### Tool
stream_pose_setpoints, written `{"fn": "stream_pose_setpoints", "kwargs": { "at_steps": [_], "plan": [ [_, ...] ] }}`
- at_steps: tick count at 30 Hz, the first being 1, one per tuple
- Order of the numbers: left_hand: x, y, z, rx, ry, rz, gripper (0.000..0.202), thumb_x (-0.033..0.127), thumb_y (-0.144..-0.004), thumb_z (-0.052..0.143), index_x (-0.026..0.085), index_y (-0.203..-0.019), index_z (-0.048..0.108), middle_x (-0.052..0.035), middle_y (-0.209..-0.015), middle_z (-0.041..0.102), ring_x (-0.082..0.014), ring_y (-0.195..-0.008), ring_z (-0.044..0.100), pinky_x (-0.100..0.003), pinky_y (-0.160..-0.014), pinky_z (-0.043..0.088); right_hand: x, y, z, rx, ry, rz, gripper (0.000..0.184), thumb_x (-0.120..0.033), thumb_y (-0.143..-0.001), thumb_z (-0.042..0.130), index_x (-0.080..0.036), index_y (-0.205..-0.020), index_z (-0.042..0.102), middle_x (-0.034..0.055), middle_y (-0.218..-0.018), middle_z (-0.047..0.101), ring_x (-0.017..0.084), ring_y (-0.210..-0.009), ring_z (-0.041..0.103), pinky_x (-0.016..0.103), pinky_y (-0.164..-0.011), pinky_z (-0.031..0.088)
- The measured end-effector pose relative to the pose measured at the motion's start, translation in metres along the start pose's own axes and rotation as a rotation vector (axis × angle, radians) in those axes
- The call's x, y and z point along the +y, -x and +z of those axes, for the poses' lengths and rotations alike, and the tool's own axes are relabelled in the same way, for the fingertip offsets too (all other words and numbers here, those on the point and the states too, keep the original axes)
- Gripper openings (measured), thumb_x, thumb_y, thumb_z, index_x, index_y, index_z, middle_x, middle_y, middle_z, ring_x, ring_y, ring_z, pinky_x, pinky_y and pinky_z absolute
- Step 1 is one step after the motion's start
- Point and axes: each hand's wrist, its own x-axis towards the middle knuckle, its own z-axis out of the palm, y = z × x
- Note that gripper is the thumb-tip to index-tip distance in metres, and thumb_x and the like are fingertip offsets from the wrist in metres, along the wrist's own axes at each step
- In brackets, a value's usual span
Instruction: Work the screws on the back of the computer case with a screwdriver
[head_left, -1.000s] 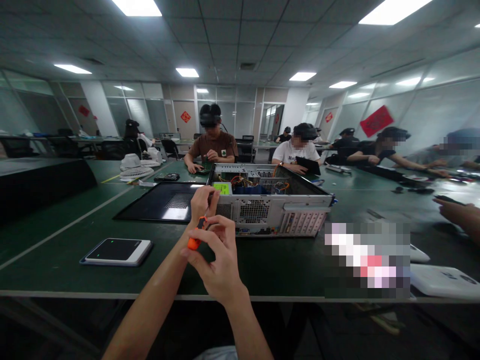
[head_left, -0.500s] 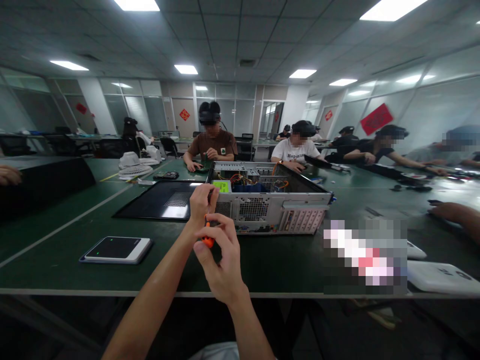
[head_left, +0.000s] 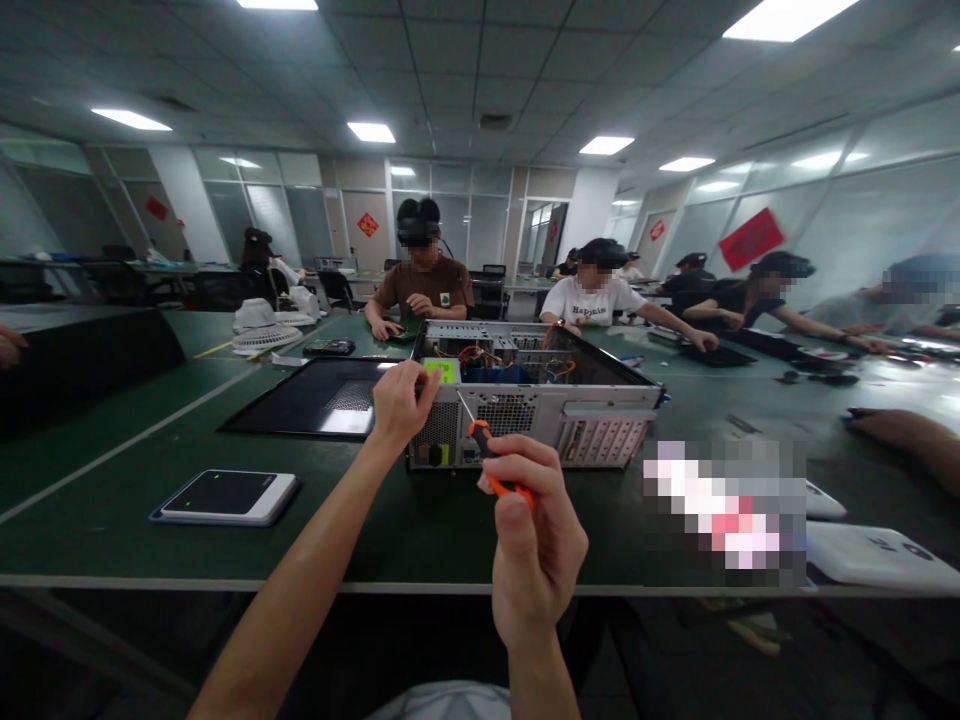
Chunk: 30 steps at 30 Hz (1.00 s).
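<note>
Grips an orange-and-black plastic-handled screwdriver [head_left: 481, 438] in the right hand [head_left: 538, 540], curls the left hand [head_left: 400, 405] at ten o'clock, too hidden to tell if gripping, by the open silver-grey metal computer case [head_left: 550, 402] at twelve o'clock, seems at a screw-turning step, and probably needs careful alignment next.

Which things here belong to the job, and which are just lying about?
In the work:
Screwdriver in the right hand
Opened computer case, left hand at its corner
Black panel, probably the case's cover

Lying about, apparently:
White device with dark top
White fan
</note>
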Motion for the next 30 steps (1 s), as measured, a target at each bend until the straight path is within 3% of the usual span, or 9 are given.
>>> {"fn": "stream_pose_setpoints", "kwargs": {
  "at_steps": [9, 20, 25, 28, 30],
  "plan": [
    [-0.001, 0.006, 0.002, 0.102, 0.034, 0.045, 0.042, 0.043, -0.103, 0.056, 0.023, -0.070, 0.040, 0.0001, -0.072, 0.060, -0.0123, -0.061, 0.055, -0.025, -0.059, 0.039, 0.002, 0.004, 0.004, -0.008, -0.044, 0.021, 0.018, -0.036, -0.101, 0.060, -0.027, -0.105, 0.075, 0.0072, -0.114, 0.065, 0.023, -0.105, 0.060, 0.039, -0.087, 0.051],
    [-0.003, 0.005, -0.001, 0.040, -0.053, 0.110, 0.044, 0.039, -0.101, 0.058, 0.021, -0.064, 0.045, -0.0004, -0.067, 0.055, -0.0152, -0.069, 0.061, -0.025, -0.067, 0.046, 0.003, 0.000, 0.002, 0.000, -0.078, 0.022, 0.019, -0.036, -0.101, 0.059, -0.027, -0.105, 0.075, 0.0064, -0.113, 0.064, 0.022, -0.101, 0.060, 0.038, -0.086, 0.051],
    [0.002, 0.002, -0.005, 0.082, -0.004, 0.179, 0.041, 0.032, -0.103, 0.051, 0.021, -0.064, 0.048, -0.0028, -0.073, 0.059, -0.0165, -0.074, 0.060, -0.029, -0.075, 0.049, 0.002, 0.001, -0.002, 0.017, -0.068, 0.016, 0.019, -0.037, -0.101, 0.058, -0.027, -0.105, 0.075, 0.0062, -0.112, 0.065, 0.022, -0.102, 0.059, 0.039, -0.086, 0.050],
    [0.007, -0.002, -0.012, 0.185, -0.013, 0.195, 0.044, 0.034, -0.104, 0.047, 0.021, -0.062, 0.048, -0.0075, -0.083, 0.062, -0.0222, -0.091, 0.061, -0.037, -0.083, 0.047, 0.004, 0.001, -0.013, 0.032, -0.031, -0.004, 0.020, -0.035, -0.102, 0.057, -0.027, -0.104, 0.075, 0.0063, -0.111, 0.066, 0.021, -0.100, 0.060, 0.036, -0.082, 0.050],
    [0.009, -0.004, -0.017, 0.243, -0.030, 0.211, 0.045, 0.036, -0.103, 0.045, 0.021, -0.061, 0.048, -0.0080, -0.083, 0.061, -0.0241, -0.091, 0.058, -0.042, -0.084, 0.043, 0.008, 0.000, -0.023, 0.033, -0.009, 0.008, 0.019, -0.032, -0.101, 0.057, -0.026, -0.103, 0.075, 0.0061, -0.110, 0.066, 0.020, -0.095, 0.061, 0.033, -0.076, 0.049]
  ]
}}
